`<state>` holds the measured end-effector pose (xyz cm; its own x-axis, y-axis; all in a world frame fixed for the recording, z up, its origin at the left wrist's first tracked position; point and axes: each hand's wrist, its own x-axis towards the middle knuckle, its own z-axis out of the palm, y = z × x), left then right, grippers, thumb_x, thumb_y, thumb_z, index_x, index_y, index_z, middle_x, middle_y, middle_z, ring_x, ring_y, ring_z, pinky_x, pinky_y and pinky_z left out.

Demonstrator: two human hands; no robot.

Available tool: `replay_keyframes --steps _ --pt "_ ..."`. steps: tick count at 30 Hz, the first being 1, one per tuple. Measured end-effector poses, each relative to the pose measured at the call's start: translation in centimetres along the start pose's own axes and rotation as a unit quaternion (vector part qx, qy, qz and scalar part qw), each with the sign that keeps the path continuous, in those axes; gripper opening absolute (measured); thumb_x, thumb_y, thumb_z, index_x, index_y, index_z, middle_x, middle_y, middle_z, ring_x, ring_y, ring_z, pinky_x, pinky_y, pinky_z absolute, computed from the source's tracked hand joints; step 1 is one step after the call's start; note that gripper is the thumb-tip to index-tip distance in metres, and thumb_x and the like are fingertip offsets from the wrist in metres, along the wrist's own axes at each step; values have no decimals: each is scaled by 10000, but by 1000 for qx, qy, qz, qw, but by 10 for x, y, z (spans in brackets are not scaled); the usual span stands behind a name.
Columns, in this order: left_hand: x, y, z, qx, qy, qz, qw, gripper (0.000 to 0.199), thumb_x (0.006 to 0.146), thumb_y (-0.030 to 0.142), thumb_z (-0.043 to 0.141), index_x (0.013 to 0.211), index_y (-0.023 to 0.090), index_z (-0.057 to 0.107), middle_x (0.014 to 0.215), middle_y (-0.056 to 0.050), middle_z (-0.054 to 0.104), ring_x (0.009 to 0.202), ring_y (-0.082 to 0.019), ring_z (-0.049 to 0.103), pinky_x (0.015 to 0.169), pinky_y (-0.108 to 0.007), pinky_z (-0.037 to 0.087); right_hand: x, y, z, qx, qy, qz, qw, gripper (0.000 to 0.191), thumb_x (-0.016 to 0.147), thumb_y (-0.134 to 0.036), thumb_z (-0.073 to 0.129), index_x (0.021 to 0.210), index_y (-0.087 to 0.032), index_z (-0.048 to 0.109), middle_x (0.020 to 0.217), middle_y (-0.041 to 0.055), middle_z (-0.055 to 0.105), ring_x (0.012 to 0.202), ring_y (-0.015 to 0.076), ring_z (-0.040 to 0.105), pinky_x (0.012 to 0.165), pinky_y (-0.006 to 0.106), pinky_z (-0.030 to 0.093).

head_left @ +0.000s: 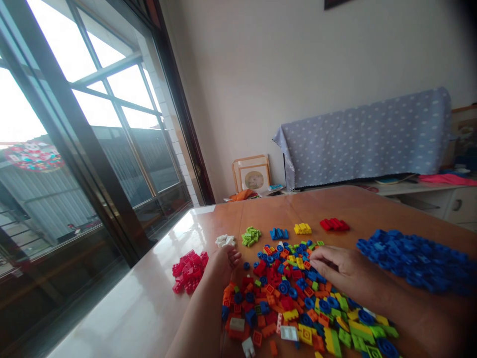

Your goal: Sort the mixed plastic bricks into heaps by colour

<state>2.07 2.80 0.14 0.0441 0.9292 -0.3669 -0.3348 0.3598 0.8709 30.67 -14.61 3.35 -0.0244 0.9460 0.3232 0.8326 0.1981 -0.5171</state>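
A large mixed heap of toy building bricks (283, 293) in several colours lies on the brown table. My left hand (227, 259) is at the heap's left side, just in front of a small pile of white bricks (224, 240). Its fingers are curled in, and what they hold, if anything, is hidden. Over the heap's right edge is my right hand (335, 266). Thumb and fingertips are bent together low among the bricks, beside a small orange brick (307, 265); anything between them cannot be made out.
Sorted piles surround the heap: pink bricks (189, 271), lime bricks (251, 236), blue bricks (279, 233), yellow bricks (302, 228), red bricks (334, 224) and a big blue pile (413, 259). The table's (122, 298) left edge runs beside a glass door. A cloth-covered object (365, 139) stands behind.
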Motion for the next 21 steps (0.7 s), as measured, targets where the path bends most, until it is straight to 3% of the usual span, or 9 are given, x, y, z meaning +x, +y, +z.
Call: replay_keyframes --steps 14,21 --pt "1 5 -6 32 46 25 998 147 827 215 676 891 169 552 679 8 592 534 -111 611 478 -170 405 -2 -2 -1 14 9 -3 1000 224 959 -354 504 901 -239 687 831 11 711 759 184 645 711 281 466" --pt "4 3 -7 24 59 14 998 82 877 216 604 882 176 532 706 -2 583 529 -117 606 452 -183 437 -2 -1 -1 17 16 -6 1000 221 953 -357 509 899 -244 692 819 10 712 745 186 644 709 284 470"
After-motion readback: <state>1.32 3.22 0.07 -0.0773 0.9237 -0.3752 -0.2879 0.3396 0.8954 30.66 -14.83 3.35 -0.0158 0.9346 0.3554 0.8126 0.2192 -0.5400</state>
